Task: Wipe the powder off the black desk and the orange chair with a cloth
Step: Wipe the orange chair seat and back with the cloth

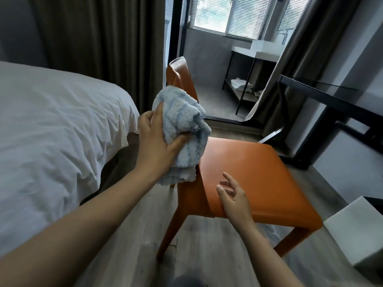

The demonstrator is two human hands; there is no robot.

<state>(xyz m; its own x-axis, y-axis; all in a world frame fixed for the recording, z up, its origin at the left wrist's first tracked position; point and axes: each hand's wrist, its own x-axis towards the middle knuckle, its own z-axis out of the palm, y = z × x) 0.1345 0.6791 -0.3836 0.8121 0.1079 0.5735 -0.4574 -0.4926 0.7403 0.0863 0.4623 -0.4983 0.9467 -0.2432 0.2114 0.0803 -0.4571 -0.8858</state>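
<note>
An orange chair [255, 172] stands in the middle of the floor, its backrest on the left side and its seat facing right. My left hand [155, 141] grips a bunched light-blue fluffy cloth [182, 129] in front of the backrest, hiding its middle part. My right hand [233, 195] hovers with fingers spread and relaxed over the seat's near edge; whether it touches the seat I cannot tell. The black desk [335, 100] runs along the right wall behind the chair. No powder is plainly visible on the seat.
A bed with white sheets [51, 131] fills the left side. Dark curtains [99, 38] hang behind it. A doorway ahead opens to a tiled room with a black-framed shelf [244, 83]. A white block [356, 228] sits at the lower right on the wood floor.
</note>
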